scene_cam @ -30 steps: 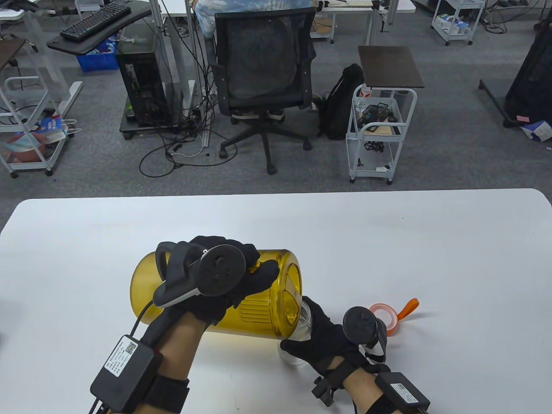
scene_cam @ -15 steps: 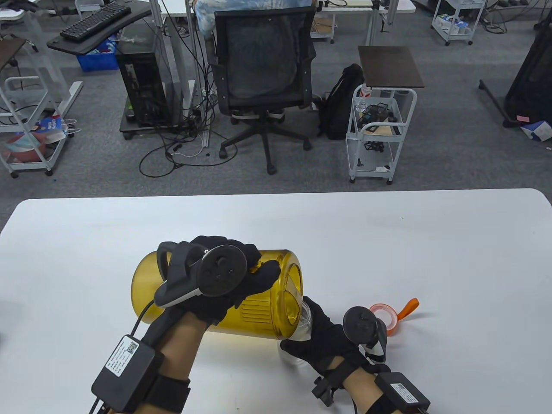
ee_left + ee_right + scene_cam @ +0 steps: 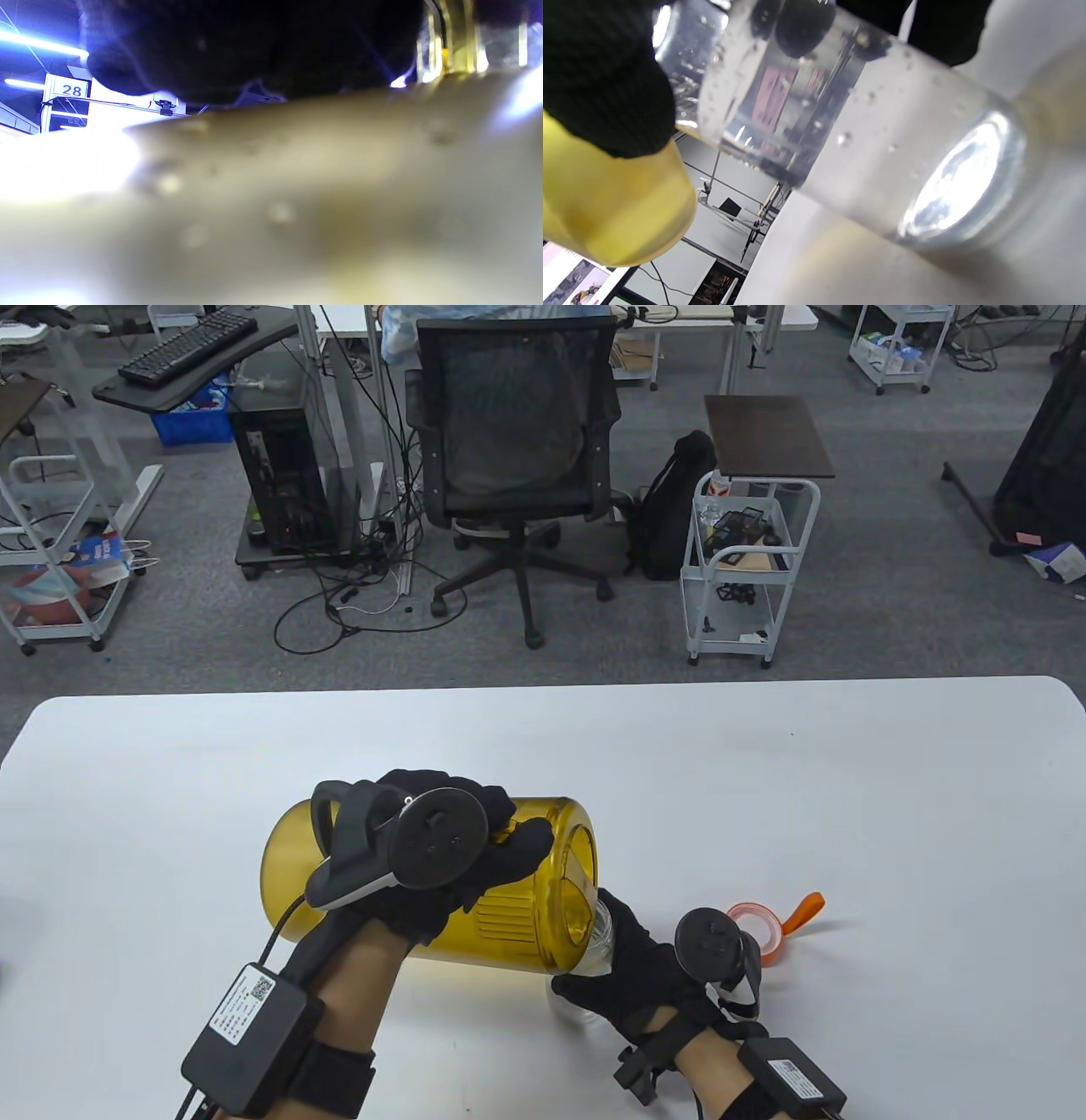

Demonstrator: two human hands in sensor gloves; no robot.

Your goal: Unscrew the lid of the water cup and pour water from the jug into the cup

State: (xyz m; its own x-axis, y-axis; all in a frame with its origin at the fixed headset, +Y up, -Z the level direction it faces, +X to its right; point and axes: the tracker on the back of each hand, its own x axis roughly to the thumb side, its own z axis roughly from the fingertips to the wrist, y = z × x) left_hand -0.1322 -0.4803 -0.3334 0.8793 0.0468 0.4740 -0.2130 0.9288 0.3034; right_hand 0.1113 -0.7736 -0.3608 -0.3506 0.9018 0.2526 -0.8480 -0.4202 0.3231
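Observation:
A yellow see-through jug [image 3: 501,920] lies tipped on its side above the table, its open mouth over a clear cup [image 3: 601,937]. My left hand [image 3: 441,848] grips the jug from above. In the left wrist view the jug's blurred wall [image 3: 297,190] fills the frame under my dark glove. My right hand [image 3: 632,976] curls around the cup, which stands on the table. The cup [image 3: 848,140] shows wet walls with droplets in the right wrist view, the jug [image 3: 615,203] beside it. The orange-rimmed lid [image 3: 758,925] with its orange strap lies right of the right hand.
The white table [image 3: 764,780] stretches wide to the right and back. Beyond its far edge stand an office chair [image 3: 517,466], a white trolley [image 3: 747,560] and a computer tower [image 3: 280,475] on the floor.
The jug has shifted very slightly to the right over the cup. Both hands keep their holds. The chair beyond the table has turned a little.

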